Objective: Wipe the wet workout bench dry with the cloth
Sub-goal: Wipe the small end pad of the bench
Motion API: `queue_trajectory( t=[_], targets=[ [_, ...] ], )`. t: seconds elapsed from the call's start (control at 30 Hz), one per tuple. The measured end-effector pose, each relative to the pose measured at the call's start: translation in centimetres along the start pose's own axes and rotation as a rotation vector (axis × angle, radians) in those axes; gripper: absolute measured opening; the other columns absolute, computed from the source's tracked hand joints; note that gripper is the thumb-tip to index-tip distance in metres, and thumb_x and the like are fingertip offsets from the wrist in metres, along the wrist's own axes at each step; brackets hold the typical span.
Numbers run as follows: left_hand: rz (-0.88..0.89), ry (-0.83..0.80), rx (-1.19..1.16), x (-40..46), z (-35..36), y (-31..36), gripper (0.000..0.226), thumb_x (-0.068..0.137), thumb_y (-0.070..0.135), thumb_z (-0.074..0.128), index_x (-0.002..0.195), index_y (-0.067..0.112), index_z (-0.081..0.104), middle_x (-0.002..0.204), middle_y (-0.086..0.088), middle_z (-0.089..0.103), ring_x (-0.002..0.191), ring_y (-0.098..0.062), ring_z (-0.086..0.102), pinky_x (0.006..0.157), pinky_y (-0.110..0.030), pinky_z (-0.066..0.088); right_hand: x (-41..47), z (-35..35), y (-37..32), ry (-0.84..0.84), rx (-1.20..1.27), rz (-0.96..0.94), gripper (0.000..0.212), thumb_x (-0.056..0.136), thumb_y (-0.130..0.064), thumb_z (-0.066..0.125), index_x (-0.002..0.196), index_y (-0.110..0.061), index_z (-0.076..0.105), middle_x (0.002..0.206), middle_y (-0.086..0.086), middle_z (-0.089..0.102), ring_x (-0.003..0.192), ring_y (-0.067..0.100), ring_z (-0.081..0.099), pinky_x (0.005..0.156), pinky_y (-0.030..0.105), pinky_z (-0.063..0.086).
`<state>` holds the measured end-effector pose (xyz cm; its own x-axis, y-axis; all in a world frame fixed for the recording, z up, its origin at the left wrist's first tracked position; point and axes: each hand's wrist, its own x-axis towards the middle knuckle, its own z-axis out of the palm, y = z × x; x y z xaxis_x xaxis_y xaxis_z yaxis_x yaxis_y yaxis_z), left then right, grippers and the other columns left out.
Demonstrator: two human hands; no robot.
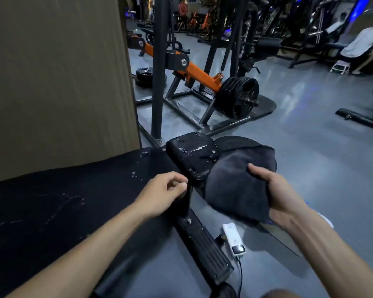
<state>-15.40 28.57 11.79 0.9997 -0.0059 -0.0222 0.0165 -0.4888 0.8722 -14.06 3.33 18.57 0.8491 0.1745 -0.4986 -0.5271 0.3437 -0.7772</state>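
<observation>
Standing on grey gym floor (299, 147), we grip the dark cloth (235, 190) in our right hand (276, 190) beside the wet bench seat pad (192, 155), left hand (164, 190) loosely curled, holding nothing, at the droplet-speckled bench pad (73, 201) edge.

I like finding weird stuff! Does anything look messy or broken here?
Yes. Water drops and small puddles sit on the small black seat pad and the long bench pad. The right hand holds a dark cloth. Nothing looks broken.

Right hand (282, 190) gripping dark cloth (235, 190) beside wet bench pad (192, 155), left hand (166, 190) loosely curled
</observation>
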Motion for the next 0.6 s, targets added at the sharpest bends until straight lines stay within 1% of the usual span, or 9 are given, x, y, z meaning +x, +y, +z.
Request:
queue_trajectory(
  t=[0.1,0.13,0.2,0.27,0.37,0.43,0.5,0.53,0.6],
  targets=[
    [0.034,0.059,0.186,1.8,0.7,-1.6,0.010,0.095,0.032,0.062,0.097,0.033,0.072,0.088,0.018,0.073,0.084,0.001,0.065,0.072,-0.009,0.043,5.6,-3.0,-2.1,0.168,-0.013,-0.020,0.030,0.095,-0.027,0.061,0.106,0.000,0.068,0.094,0.016,0.077,0.073,0.027,0.076,0.061,0.038,0.063],
    [0.030,0.088,0.185,2.3,1.0,-2.1,0.011,0.096,0.033,0.061,0.097,0.033,0.072,0.089,0.020,0.073,0.086,0.003,0.064,0.073,-0.009,0.042,7.5,-3.9,-2.6,0.210,-0.030,-0.019,0.032,0.095,-0.028,0.061,0.107,0.001,0.067,0.092,0.016,0.077,0.071,0.027,0.075,0.057,0.036,0.062],
    [0.033,0.141,0.214,3.4,1.6,-3.2,0.013,0.097,0.033,0.058,0.100,0.034,0.071,0.093,0.022,0.071,0.092,0.003,0.061,0.079,-0.012,0.042,11.0,-5.2,-3.8,0.270,-0.083,-0.042,0.037,0.095,-0.030,0.061,0.112,0.003,0.065,0.099,0.017,0.075,0.075,0.027,0.075,0.059,0.034,0.060],
    [0.071,0.174,0.292,4.4,2.1,-4.2,0.016,0.097,0.033,0.057,0.108,0.033,0.069,0.102,0.023,0.067,0.103,-0.002,0.054,0.090,-0.022,0.042,14.1,-5.6,-5.0,0.312,-0.130,-0.111,0.032,0.093,-0.029,0.063,0.109,-0.001,0.066,0.104,0.015,0.074,0.081,0.026,0.073,0.070,0.035,0.059],
    [0.125,0.194,0.441,5.7,2.7,-5.1,0.027,0.097,0.037,0.055,0.122,0.030,0.064,0.121,0.020,0.062,0.121,-0.009,0.048,0.104,-0.035,0.040,18.2,-5.1,-5.8,0.375,-0.259,-0.309,0.017,0.086,-0.024,0.069,0.099,-0.013,0.066,0.096,0.007,0.073,0.085,0.023,0.071,0.092,0.048,0.056],
    [0.124,0.167,0.562,6.3,3.2,-5.2,0.037,0.098,0.042,0.051,0.132,0.029,0.059,0.134,0.017,0.057,0.132,-0.011,0.041,0.110,-0.035,0.035,20.3,-4.3,-5.0,0.349,-0.449,-0.385,0.024,0.083,-0.027,0.069,0.106,-0.019,0.065,0.102,0.005,0.073,0.094,0.026,0.070,0.096,0.052,0.053],
    [0.114,0.145,0.650,6.7,3.6,-5.5,0.047,0.099,0.048,0.039,0.139,0.028,0.054,0.142,0.015,0.052,0.137,-0.011,0.035,0.114,-0.033,0.027,21.1,-3.2,-2.9,0.225,-0.668,-0.432,0.027,0.088,-0.023,0.065,0.114,-0.023,0.062,0.115,0.003,0.070,0.109,0.026,0.066,0.104,0.050,0.047],
    [0.113,0.146,0.677,6.8,3.7,-5.6,0.053,0.098,0.051,0.033,0.141,0.027,0.052,0.144,0.014,0.050,0.139,-0.012,0.034,0.116,-0.032,0.024,21.4,-2.8,-1.6,0.128,-0.760,-0.447,0.036,0.090,-0.022,0.063,0.126,-0.024,0.058,0.128,0.000,0.065,0.123,0.025,0.059,0.111,0.048,0.040],
    [0.105,0.151,0.716,7.3,3.8,-6.0,0.056,0.098,0.050,0.030,0.143,0.025,0.050,0.148,0.011,0.048,0.142,-0.015,0.032,0.120,-0.035,0.019,21.8,-2.8,0.6,-0.006,-1.019,-0.495,0.065,0.095,-0.022,0.057,0.155,-0.022,0.031,0.161,-0.002,0.030,0.151,0.021,0.022,0.124,0.041,0.015]
  ],
)
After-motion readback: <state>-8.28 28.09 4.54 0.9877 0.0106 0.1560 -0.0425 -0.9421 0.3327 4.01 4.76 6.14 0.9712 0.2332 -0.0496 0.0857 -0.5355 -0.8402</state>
